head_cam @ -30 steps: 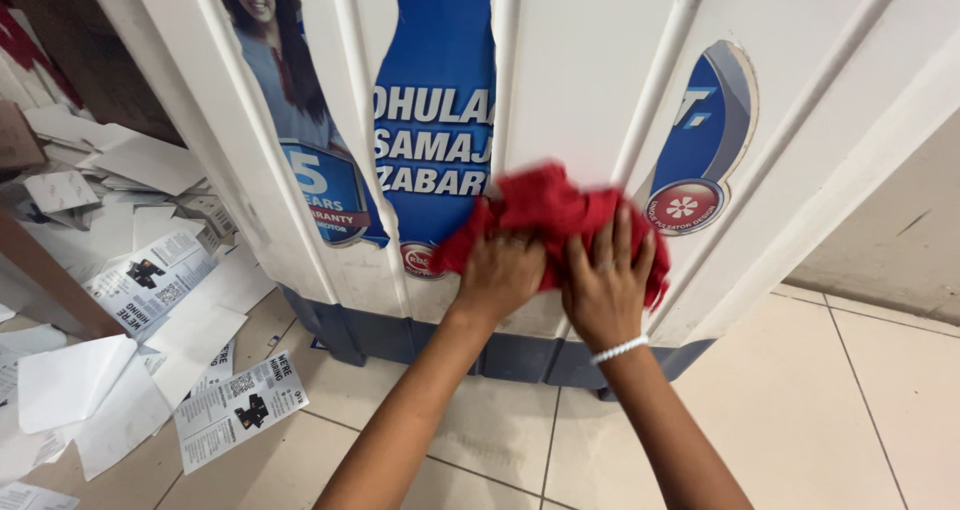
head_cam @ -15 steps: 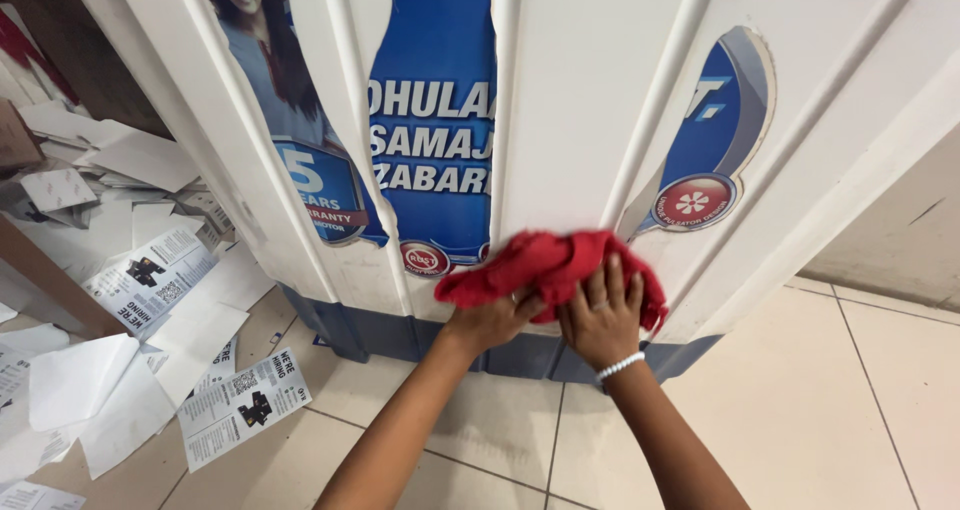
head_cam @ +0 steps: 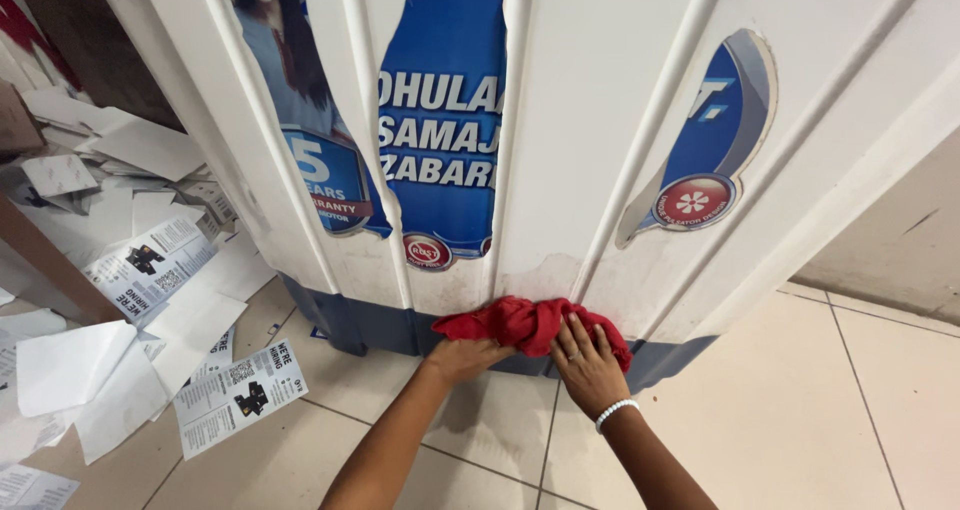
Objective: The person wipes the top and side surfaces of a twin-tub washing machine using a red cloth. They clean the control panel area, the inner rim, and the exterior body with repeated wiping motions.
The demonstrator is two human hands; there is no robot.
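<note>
A red cloth (head_cam: pixel 528 323) is pressed low against the front of a white ribbed appliance panel (head_cam: pixel 600 120), right where the white wall meets the dark grey-blue base band (head_cam: pixel 380 328). The cloth is bunched into a long wad, lying across two of the raised ribs.

The left hand (head_cam: pixel 462 358) is set under the cloth's left end, fingers curled up into the fabric; how tightly they are closed cannot be told, since the fingertips are hidden by the cloth. The right hand (head_cam: pixel 588 362) is laid flat over the cloth's right end, fingers spread and pushing it against the panel. A ring is seen on one finger, and a white beaded bracelet (head_cam: pixel 614 412) on the wrist.

Blue stickers (head_cam: pixel 440 120) with torn edges are seen on the panel above the cloth, and a smudged, discoloured patch just above the wad.

Printed leaflets (head_cam: pixel 238 395) and blank white sheets (head_cam: pixel 70 365) are scattered over the beige tiled floor (head_cam: pixel 820 410) to the left, well apart from the hands.
</note>
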